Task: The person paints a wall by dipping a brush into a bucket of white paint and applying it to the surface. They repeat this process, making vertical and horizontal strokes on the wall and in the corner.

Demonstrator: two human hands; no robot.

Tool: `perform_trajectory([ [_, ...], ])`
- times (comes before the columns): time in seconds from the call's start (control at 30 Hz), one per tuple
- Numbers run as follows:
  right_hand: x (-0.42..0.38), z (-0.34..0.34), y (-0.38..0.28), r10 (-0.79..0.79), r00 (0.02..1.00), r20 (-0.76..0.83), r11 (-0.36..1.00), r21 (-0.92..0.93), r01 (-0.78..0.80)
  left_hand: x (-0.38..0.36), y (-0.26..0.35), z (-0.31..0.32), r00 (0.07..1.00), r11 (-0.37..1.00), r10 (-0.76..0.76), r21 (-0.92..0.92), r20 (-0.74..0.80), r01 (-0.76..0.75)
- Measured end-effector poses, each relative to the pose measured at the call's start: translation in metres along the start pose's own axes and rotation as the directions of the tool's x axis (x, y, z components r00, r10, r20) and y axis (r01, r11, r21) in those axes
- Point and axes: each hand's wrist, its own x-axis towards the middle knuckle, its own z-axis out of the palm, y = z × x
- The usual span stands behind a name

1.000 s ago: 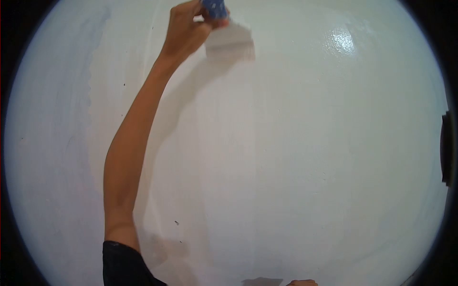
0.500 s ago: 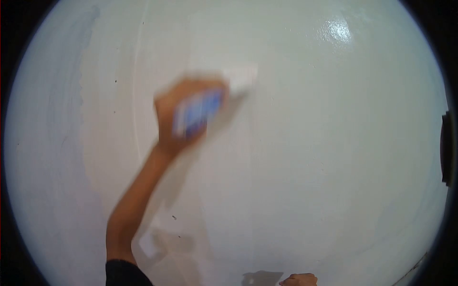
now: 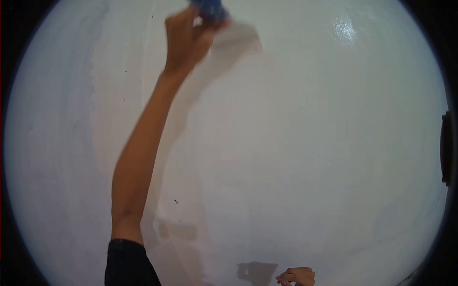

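My left hand (image 3: 188, 40) is raised at the top of the view, its fingers wrapped round a blue-handled scraper (image 3: 210, 8). The upper part of this tool is cut off by the frame edge, and its flat blade is hard to separate from the dark shadow beside it. Behind it spreads a smooth whitish wall (image 3: 286, 143). At the bottom edge, my right hand (image 3: 298, 275) has its fingers curled together. Something pale shows by its fingertips, too small and cut off to name.
A glossy light reflection (image 3: 343, 31) lies on the upper right of the wall. Small dark marks (image 3: 176, 201) dot the left side. A dark object (image 3: 446, 148) sits at the far right edge. Shadows of the arm and right hand fall on the wall.
My left hand has moved up with the blue-handled scraper, from mid-wall to the top edge of the view. My right hand has stayed near the bottom, barely shifted.
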Motion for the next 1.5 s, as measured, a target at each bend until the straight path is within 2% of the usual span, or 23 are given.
perform_trajectory([
  [0.1,-0.004,-0.004,-0.002,-0.002,1.0,-0.01,1.0,0.022,0.002,0.056,-0.059,0.037,0.983,0.982,0.027,-0.181,-0.183,-0.061],
  [0.13,-0.005,-0.003,0.0,-0.01,1.0,-0.018,0.999,0.033,0.01,0.062,-0.065,0.038,0.983,0.996,0.066,0.066,-0.172,-0.056],
  [0.2,-0.008,-0.003,-0.009,0.049,0.999,-0.001,0.999,-0.001,-0.049,0.064,-0.059,0.036,0.98,0.998,0.043,-0.045,-0.194,-0.052],
  [0.23,-0.01,-0.004,-0.011,0.087,0.996,0.016,0.996,-0.019,-0.087,0.055,-0.058,0.036,0.979,0.994,0.019,-0.099,-0.202,-0.039],
  [0.37,-0.018,0.007,-0.01,0.12,0.992,-0.024,0.986,0.12,-0.116,-0.067,0.026,-0.009,0.971,0.97,0.241,0.02,0.004,-0.241],
  [0.43,-0.033,0.011,0.001,0.134,0.99,-0.04,0.982,0.14,-0.128,-0.163,0.116,-0.055,0.979,0.997,-0.076,-0.019,0.187,0.081],
  [0.53,-0.035,0.012,0.0,0.15,0.986,-0.071,0.979,0.148,-0.139,-0.257,0.243,-0.14,0.779,0.973,-0.052,-0.144,0.625,0.18],
  [0.57,-0.034,0.013,0.001,0.165,0.985,-0.051,0.977,0.149,-0.156,-0.289,0.286,-0.153,0.801,0.98,-0.15,-0.02,0.58,0.198],
  [0.6,-0.037,0.008,-0.003,0.185,0.982,-0.034,0.973,0.15,-0.178,-0.319,0.327,-0.169,0.78,0.937,-0.282,-0.014,0.558,0.349],
  [0.67,-0.034,0.013,0.001,0.197,0.98,-0.014,0.97,0.151,-0.192,-0.343,0.38,-0.193,0.657,0.821,-0.434,-0.03,0.616,0.57],
  [0.77,-0.03,0.021,0.007,0.189,0.982,0.02,0.97,0.149,-0.189,-0.358,0.378,-0.206,0.592,0.737,-0.427,-0.115,0.684,0.666],
  [0.87,-0.032,0.028,0.003,0.17,0.985,0.004,0.973,0.159,-0.169,-0.313,0.316,-0.182,0.613,0.748,-0.441,-0.11,0.656,0.655],
  [0.9,-0.03,0.029,0.0,0.166,0.986,-0.012,0.972,0.168,-0.162,-0.285,0.286,-0.169,0.67,0.786,-0.413,-0.13,0.616,0.604],
  [0.93,-0.03,0.029,-0.002,0.159,0.987,-0.032,0.973,0.174,-0.151,-0.269,0.26,-0.157,0.736,0.705,-0.452,-0.303,0.504,0.641],
  [1.03,-0.033,0.026,-0.006,0.174,0.984,-0.032,0.97,0.177,-0.166,-0.2,0.158,-0.134,0.9,0.932,-0.207,-0.202,0.383,0.3],
  [1.1,-0.036,0.029,-0.008,0.202,0.978,-0.046,0.965,0.18,-0.191,-0.159,0.11,-0.108,0.959,0.977,-0.071,-0.175,0.275,0.123],
  [1.23,-0.039,0.031,-0.003,0.238,0.97,-0.049,0.954,0.198,-0.224,-0.113,0.088,-0.041,0.996,0.969,-0.027,-0.247,-0.089,0.004],
  [1.3,-0.037,0.027,-0.003,0.224,0.974,-0.044,0.958,0.197,-0.211,-0.128,0.09,-0.042,0.998,0.991,0.031,-0.126,-0.062,-0.039],
  [1.33,-0.036,0.025,-0.003,0.218,0.975,-0.039,0.958,0.2,-0.206,-0.164,0.098,-0.054,0.995,0.998,0.065,0.004,0.07,-0.065],
  [1.37,-0.034,0.02,-0.007,0.243,0.969,-0.033,0.953,0.196,-0.232,-0.195,0.142,-0.066,0.966,0.999,0.022,-0.044,0.258,-0.011],
  [1.43,-0.033,0.015,-0.014,0.282,0.959,-0.031,0.943,0.191,-0.271,-0.255,0.23,-0.091,0.793,0.989,-0.066,-0.066,0.605,0.132],
  [1.47,-0.031,0.012,-0.016,0.287,0.957,-0.036,0.943,0.188,-0.276,-0.274,0.269,-0.116,0.73,0.992,-0.027,-0.072,0.683,0.104],
  [1.5,-0.031,0.01,-0.017,0.292,0.955,-0.043,0.942,0.184,-0.28,-0.292,0.307,-0.13,0.778,0.962,-0.131,-0.11,0.614,0.25],
])
